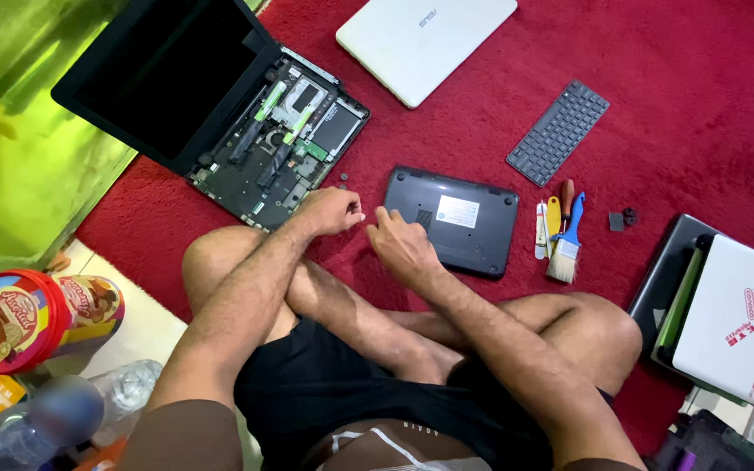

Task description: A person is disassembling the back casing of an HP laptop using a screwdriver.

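Observation:
My left hand (333, 211) hovers over the red carpet (674, 105), fingers pinched together on something too small to make out, next to the opened black laptop (281, 144) with its bare circuit board. My right hand (399, 244) rests at the left edge of a dark grey netbook (455, 218) lying upside down; its fingers are curled and touch that edge. Two small dark screws (344, 180) lie on the carpet just beyond my left hand.
A closed white laptop (421, 39) lies at the top. A loose keyboard (558, 132), screwdrivers (554, 218) and a blue brush (566, 242) lie right of the netbook. Stacked laptops (717, 305) sit at far right. A round tin (19, 318) and bottles (128, 384) stand at lower left.

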